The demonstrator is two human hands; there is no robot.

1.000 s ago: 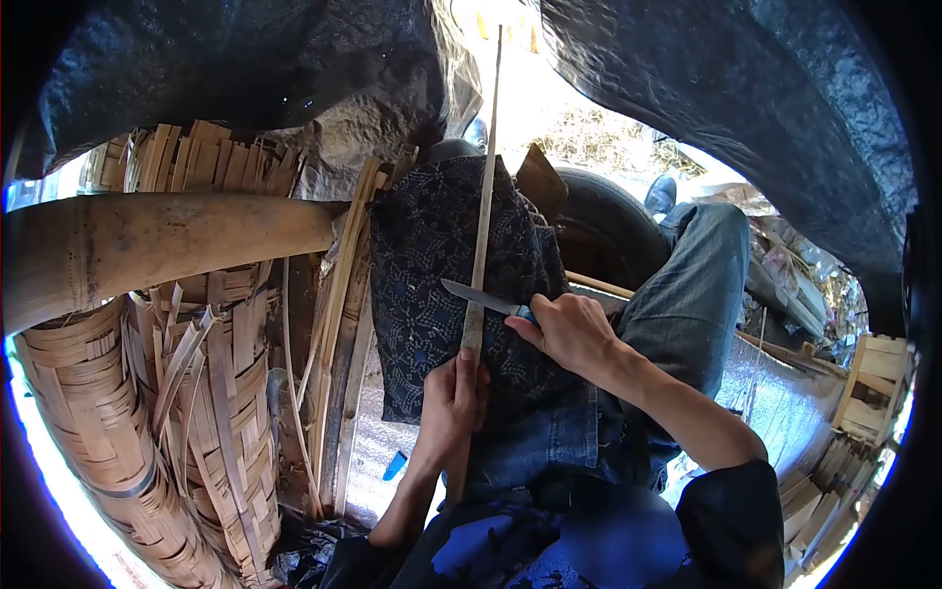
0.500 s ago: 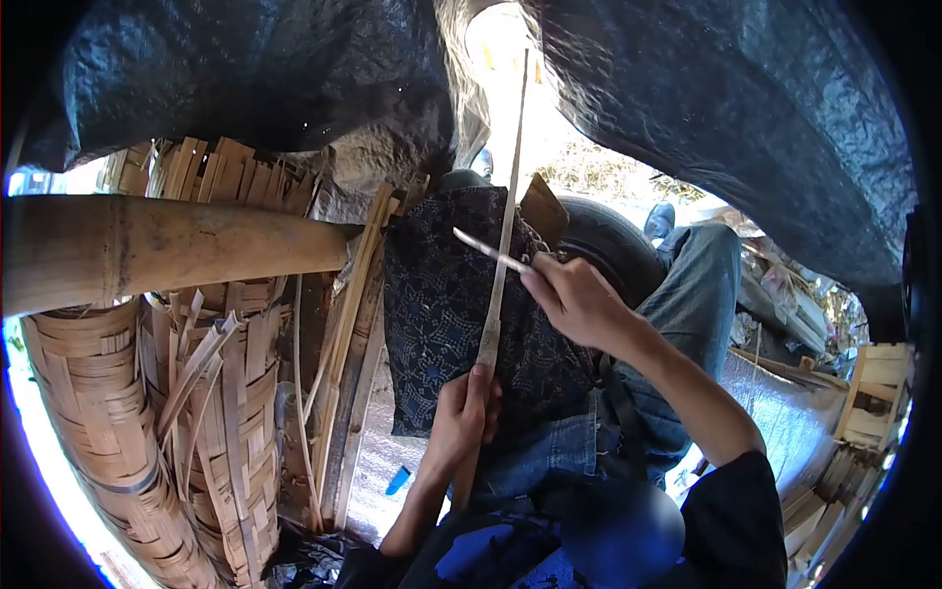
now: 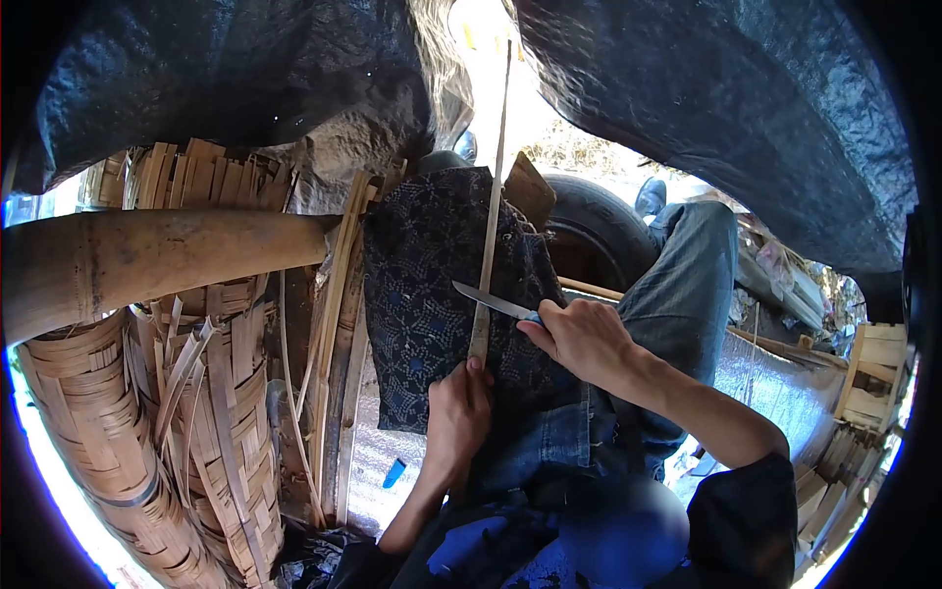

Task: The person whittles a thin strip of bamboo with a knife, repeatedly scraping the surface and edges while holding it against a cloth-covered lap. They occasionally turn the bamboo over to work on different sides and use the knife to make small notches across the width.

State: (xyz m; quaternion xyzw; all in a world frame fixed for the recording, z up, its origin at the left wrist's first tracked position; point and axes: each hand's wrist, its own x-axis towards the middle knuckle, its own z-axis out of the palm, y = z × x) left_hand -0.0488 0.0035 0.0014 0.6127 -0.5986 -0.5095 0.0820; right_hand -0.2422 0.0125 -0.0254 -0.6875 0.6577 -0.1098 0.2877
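Observation:
A long, pale bamboo strip (image 3: 494,221) runs up and away over a dark patterned cloth (image 3: 417,285) spread on my lap. My left hand (image 3: 458,407) is closed around its near part, the thumb lying along the top. In my right hand (image 3: 587,341) is a knife (image 3: 488,298), its blue handle partly hidden by my fingers. The blade points left and crosses the strip a short way above my left hand. The strip's far end reaches toward the bright gap between the dark sheets.
A thick bamboo pole (image 3: 186,250) juts in from the left above woven bamboo baskets (image 3: 93,422). Split bamboo pieces (image 3: 339,294) stand beside my lap. A tire (image 3: 613,231) lies ahead, and dark plastic sheeting (image 3: 726,108) hangs overhead. A small blue object (image 3: 394,473) lies on the ground.
My right hand has brought the knife down along the strip, closer to my left hand, and the blade now shows its flat side. The view has shifted slightly.

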